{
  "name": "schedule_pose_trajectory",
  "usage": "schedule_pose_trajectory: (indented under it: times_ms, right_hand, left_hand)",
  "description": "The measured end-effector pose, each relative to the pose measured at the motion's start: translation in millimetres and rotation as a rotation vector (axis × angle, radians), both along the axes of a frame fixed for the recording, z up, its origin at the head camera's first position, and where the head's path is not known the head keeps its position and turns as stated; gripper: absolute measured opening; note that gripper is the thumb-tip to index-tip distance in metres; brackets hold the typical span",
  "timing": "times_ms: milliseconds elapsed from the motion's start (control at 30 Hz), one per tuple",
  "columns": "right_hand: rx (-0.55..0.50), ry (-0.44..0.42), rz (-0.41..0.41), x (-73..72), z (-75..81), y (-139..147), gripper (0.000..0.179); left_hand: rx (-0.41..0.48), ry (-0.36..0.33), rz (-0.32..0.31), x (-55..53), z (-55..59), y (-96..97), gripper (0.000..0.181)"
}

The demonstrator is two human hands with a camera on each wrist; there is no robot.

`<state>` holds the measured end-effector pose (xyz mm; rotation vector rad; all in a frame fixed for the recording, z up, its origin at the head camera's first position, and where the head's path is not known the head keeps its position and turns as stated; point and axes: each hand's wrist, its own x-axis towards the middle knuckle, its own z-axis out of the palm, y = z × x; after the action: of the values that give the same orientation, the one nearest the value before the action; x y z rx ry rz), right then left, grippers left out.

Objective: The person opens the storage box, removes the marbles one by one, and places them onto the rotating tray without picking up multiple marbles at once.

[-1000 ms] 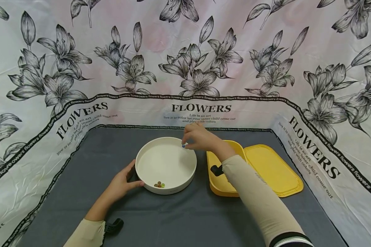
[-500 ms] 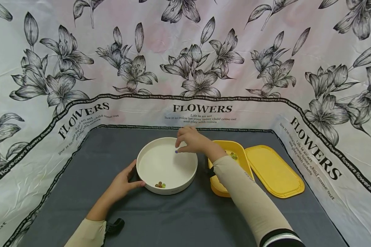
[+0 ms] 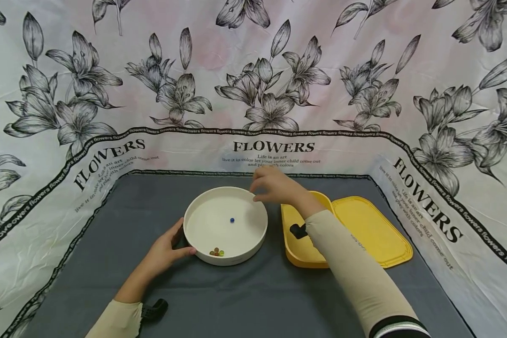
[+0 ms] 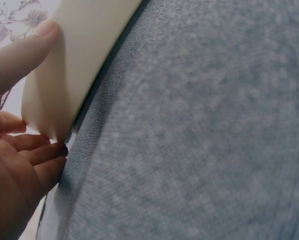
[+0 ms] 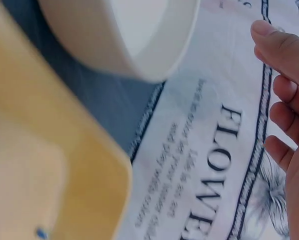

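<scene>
A round white dish (image 3: 211, 225) with a raised wall stands mid-table. My left hand (image 3: 166, 251) holds its left side, thumb near the front and fingers behind. In the left wrist view the thumb (image 4: 37, 42) lies on the outer wall and the fingertips (image 4: 57, 152) touch low by the base. A blue marble (image 3: 232, 220) sits near the dish's middle. Several brown and yellow-green marbles (image 3: 217, 252) lie together at its front edge. Above the right rim my right hand (image 3: 276, 188) hovers, fingers loosely bent, holding nothing visible. The right wrist view shows its thumb and fingertips apart.
A yellow box (image 3: 306, 260) stands right of the dish, partly under my right forearm. Something small and blue (image 5: 41, 232) shows inside it. The yellow lid (image 3: 376, 230) lies flat beyond. Flower-printed cloth (image 3: 274, 108) rises behind the grey table cover (image 3: 236, 300).
My right hand moved left over the dish with the blue marble, let it go inside, then drew back right toward the yellow box. The left hand stayed on the dish.
</scene>
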<state>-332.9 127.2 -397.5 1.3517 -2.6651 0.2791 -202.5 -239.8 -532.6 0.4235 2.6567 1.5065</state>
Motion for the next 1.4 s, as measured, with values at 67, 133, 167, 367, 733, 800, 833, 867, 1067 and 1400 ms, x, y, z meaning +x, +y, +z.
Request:
schedule_pose_trajectory:
  times_ms: [67, 133, 167, 367, 733, 800, 833, 867, 1067, 1400]
  right_hand:
    - [-0.012, 0.023, -0.003, -0.5, 6.7, 10, 0.023]
    - [-0.023, 0.041, -0.016, 0.3, 13.4, 22, 0.024]
    - [-0.028, 0.046, -0.024, 1.3, 16.1, 28, 0.024]
    - [-0.020, 0.033, -0.087, 6.9, 22.3, 66, 0.022]
    - [0.024, 0.032, -0.150, 10.3, 17.3, 120, 0.023]
    - [0.038, 0.030, -0.166, 12.3, 13.0, 127, 0.023]
    - [0.042, 0.023, -0.174, 13.7, 10.3, 130, 0.023]
    - [0.049, 0.014, -0.186, 15.1, 7.3, 134, 0.023]
    - [0.101, -0.023, -0.239, 21.6, -11.4, 152, 0.027]
    - [0.128, -0.059, -0.297, 15.2, -31.5, 170, 0.025]
  left_hand:
    - [-0.004, 0.009, 0.005, -0.1, 2.1, -0.6, 0.112]
    - [-0.010, 0.013, 0.005, 0.4, 3.6, -0.6, 0.111]
    - [-0.010, 0.012, 0.003, 0.8, 4.0, -0.5, 0.111]
    - [-0.014, -0.003, 0.009, 5.6, 2.1, -0.9, 0.111]
    - [0.000, 0.020, 0.003, 1.5, 5.3, -1.8, 0.110]
    - [-0.001, 0.021, 0.004, 1.0, 5.9, -1.2, 0.110]
    - [0.000, 0.021, 0.005, 1.0, 5.9, -1.0, 0.109]
    - [0.002, 0.021, 0.006, 1.1, 5.6, -0.8, 0.109]
    - [0.005, 0.016, -0.009, 3.3, 0.1, -0.2, 0.110]
    - [-0.001, 0.018, 0.002, 2.3, -1.6, 0.1, 0.110]
